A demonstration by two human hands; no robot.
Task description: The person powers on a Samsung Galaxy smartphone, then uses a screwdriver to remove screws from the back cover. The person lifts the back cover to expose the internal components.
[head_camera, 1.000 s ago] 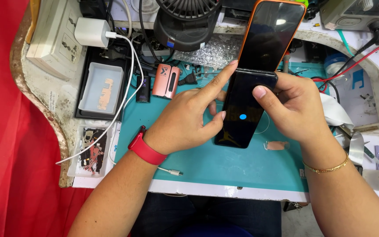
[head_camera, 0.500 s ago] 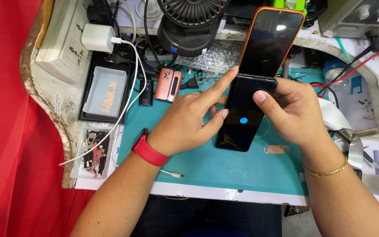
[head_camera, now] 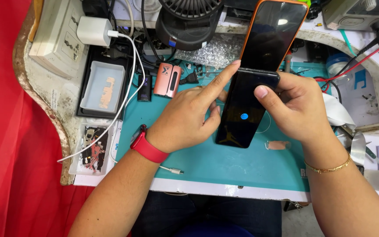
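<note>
Teal mat (head_camera: 224,166) under both hands' phones (head_camera: 246,109); grey tray (head_camera: 103,86) holds copper strip (head_camera: 106,92).

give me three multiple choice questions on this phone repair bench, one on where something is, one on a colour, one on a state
1. Where does the white wall charger sit?
A. far left of the bench, beside the beige socket strip
B. on the near edge of the teal mat
C. under the right hand

2. What colour is the case rim on the upright phone?
A. green
B. orange
C. white

3. What state is the screen of the black phone held between the left hand and right hand?
A. fully lit with a picture
B. shattered
C. dark with one small blue dot

Answers:
1. A, as it is plugged in at the far left beside the strip.
2. B, as an orange edge frames the dark glass.
3. C, as only a small blue spot glows on the black glass.
</note>
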